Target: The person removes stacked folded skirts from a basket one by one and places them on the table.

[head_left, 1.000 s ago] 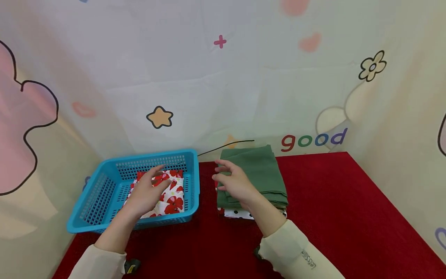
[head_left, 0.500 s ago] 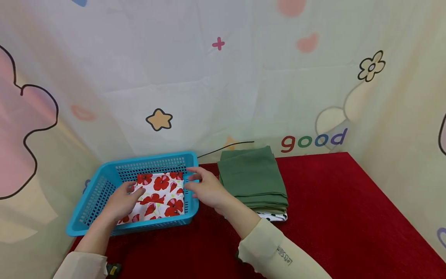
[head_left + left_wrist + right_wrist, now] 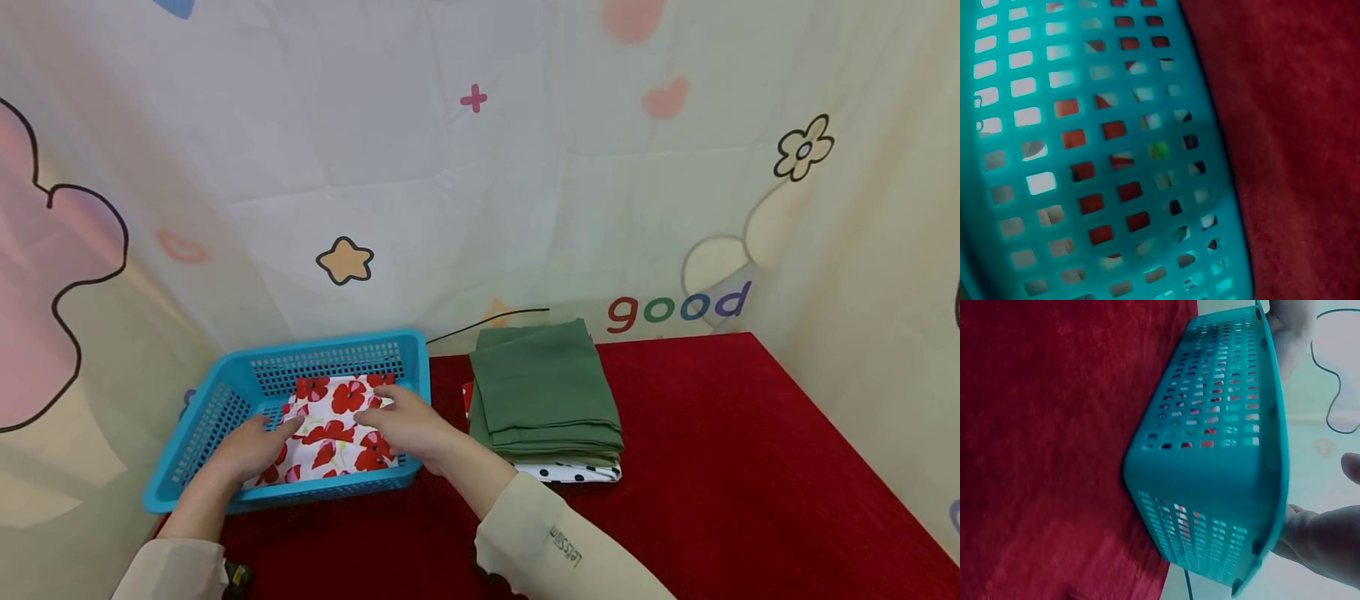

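Observation:
A folded cloth with red flowers on white (image 3: 330, 433) lies in the blue plastic basket (image 3: 417, 358). My left hand (image 3: 251, 448) reaches over the basket's near rim to the cloth's left side, thumb spread apart from the fingers. From the right, my right hand (image 3: 408, 423) comes over the cloth's right edge, its thumb and fingers apart. In the right wrist view, the right hand (image 3: 1329, 540) shows beyond the basket rim, the thumb held away, fingertips hidden behind the wall. The left wrist view shows the perforated basket wall (image 3: 1100, 181), with red and white cloth through its holes.
Right of the basket stands a stack of folded cloths, green (image 3: 543, 383) on top and black-dotted white (image 3: 573, 472) at the bottom. A red cloth (image 3: 690, 467) covers the table. A printed curtain (image 3: 510, 192) hangs behind.
My right hand has moved left from beside the green stack into the basket, over the flowered cloth. My left hand has shifted left and lower, to the cloth's left side.

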Motion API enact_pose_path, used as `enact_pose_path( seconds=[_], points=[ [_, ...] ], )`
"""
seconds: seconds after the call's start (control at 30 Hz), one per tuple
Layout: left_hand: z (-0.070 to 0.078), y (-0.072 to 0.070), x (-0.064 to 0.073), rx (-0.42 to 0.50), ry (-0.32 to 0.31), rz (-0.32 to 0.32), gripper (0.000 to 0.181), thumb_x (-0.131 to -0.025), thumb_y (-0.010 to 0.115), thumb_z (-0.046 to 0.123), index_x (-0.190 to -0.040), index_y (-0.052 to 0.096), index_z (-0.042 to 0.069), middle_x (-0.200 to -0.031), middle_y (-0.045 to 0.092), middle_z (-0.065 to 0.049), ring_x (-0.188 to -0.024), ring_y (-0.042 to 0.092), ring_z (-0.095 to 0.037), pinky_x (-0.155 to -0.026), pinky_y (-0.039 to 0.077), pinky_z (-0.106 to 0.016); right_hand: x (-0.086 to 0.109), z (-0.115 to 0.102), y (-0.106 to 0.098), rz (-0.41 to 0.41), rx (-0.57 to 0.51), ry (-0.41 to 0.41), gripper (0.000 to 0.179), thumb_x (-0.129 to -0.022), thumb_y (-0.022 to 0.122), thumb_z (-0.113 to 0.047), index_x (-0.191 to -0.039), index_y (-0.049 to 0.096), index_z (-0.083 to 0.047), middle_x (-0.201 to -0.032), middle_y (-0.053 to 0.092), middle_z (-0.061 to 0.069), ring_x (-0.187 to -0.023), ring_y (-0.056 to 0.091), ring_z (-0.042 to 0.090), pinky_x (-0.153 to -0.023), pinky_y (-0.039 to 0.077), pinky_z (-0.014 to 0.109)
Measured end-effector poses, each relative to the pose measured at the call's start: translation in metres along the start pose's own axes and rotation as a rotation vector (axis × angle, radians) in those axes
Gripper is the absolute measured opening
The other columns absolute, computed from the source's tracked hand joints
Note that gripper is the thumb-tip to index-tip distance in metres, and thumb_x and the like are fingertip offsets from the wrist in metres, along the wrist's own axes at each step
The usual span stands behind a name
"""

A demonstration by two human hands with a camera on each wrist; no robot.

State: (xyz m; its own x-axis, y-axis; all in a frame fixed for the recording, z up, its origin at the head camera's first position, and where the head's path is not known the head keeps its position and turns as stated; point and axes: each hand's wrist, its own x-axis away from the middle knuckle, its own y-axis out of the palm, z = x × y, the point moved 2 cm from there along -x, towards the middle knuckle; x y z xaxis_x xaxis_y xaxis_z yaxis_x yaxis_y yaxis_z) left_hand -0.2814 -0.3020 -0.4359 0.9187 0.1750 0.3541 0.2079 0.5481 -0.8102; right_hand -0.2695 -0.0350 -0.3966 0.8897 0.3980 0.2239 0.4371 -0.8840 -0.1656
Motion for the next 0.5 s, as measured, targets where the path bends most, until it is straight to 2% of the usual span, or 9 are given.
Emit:
enact_pose_path(
  seconds=[0.07,0.1,0.17,0.23,0.3,0.37,0.5],
  points=[
    [-0.002,0.001,-0.001,-0.028,0.002,-0.004,0.109,-0.099,0.043,0.072,-0.155,0.017,-0.018,-0.154,0.022,-0.046,-0.140,0.025,-0.065,-0.105,0.042,-0.075,-0.003,0.000,0.006,0.009,0.005,0.023,0.069,-0.099,0.067,-0.039,-0.157,0.041,-0.012,-0.150,0.052,0.013,-0.131,0.054,0.030,-0.105,0.052,0.057],
    [-0.003,0.002,-0.001,-0.039,0.007,-0.008,0.108,-0.098,0.045,0.071,-0.154,0.020,-0.018,-0.148,0.031,-0.046,-0.135,0.033,-0.063,-0.102,0.047,-0.071,-0.005,0.000,0.009,0.016,0.003,0.036,0.072,-0.099,0.067,-0.040,-0.158,0.040,-0.011,-0.153,0.050,0.014,-0.135,0.051,0.032,-0.108,0.050,0.059],
    [-0.003,0.003,0.000,-0.047,0.012,-0.012,0.096,-0.099,0.048,0.067,-0.146,0.037,-0.016,-0.129,0.052,-0.041,-0.119,0.052,-0.055,-0.091,0.056,-0.059,-0.008,0.001,0.013,0.033,-0.004,0.061,0.076,-0.098,0.068,-0.041,-0.160,0.036,-0.010,-0.158,0.044,0.014,-0.142,0.044,0.035,-0.111,0.046,0.063],
    [-0.002,0.004,0.001,-0.044,0.019,-0.015,0.078,-0.100,0.051,0.061,-0.127,0.052,-0.012,-0.101,0.063,-0.029,-0.096,0.062,-0.041,-0.076,0.058,-0.044,-0.012,0.003,0.016,0.043,-0.015,0.088,0.081,-0.097,0.068,-0.042,-0.162,0.031,-0.009,-0.161,0.040,0.015,-0.145,0.040,0.037,-0.111,0.044,0.066],
    [-0.001,0.005,0.002,-0.033,0.022,-0.020,0.064,-0.100,0.055,0.057,-0.107,0.057,-0.006,-0.080,0.059,-0.015,-0.078,0.059,-0.026,-0.064,0.050,-0.032,-0.015,0.004,0.018,0.052,-0.020,0.115,0.084,-0.097,0.068,-0.043,-0.163,0.028,-0.009,-0.160,0.040,0.014,-0.143,0.041,0.036,-0.109,0.045,0.067],
    [0.000,0.004,0.003,-0.035,0.021,-0.023,0.055,-0.100,0.056,0.053,-0.100,0.058,-0.001,-0.077,0.057,-0.012,-0.076,0.057,-0.022,-0.062,0.048,-0.029,-0.020,0.005,0.020,0.053,-0.020,0.136,0.085,-0.096,0.068,-0.044,-0.162,0.028,-0.009,-0.157,0.043,0.014,-0.138,0.044,0.035,-0.106,0.048,0.067],
    [0.001,0.004,0.003,-0.058,0.016,-0.035,0.051,-0.098,0.059,0.050,-0.093,0.063,-0.001,-0.080,0.060,-0.014,-0.078,0.057,-0.023,-0.062,0.048,-0.029,-0.029,0.006,0.023,0.056,-0.040,0.198,0.083,-0.095,0.070,-0.045,-0.158,0.034,-0.006,-0.145,0.051,0.015,-0.129,0.049,0.034,-0.103,0.049,0.065]
  ],
)
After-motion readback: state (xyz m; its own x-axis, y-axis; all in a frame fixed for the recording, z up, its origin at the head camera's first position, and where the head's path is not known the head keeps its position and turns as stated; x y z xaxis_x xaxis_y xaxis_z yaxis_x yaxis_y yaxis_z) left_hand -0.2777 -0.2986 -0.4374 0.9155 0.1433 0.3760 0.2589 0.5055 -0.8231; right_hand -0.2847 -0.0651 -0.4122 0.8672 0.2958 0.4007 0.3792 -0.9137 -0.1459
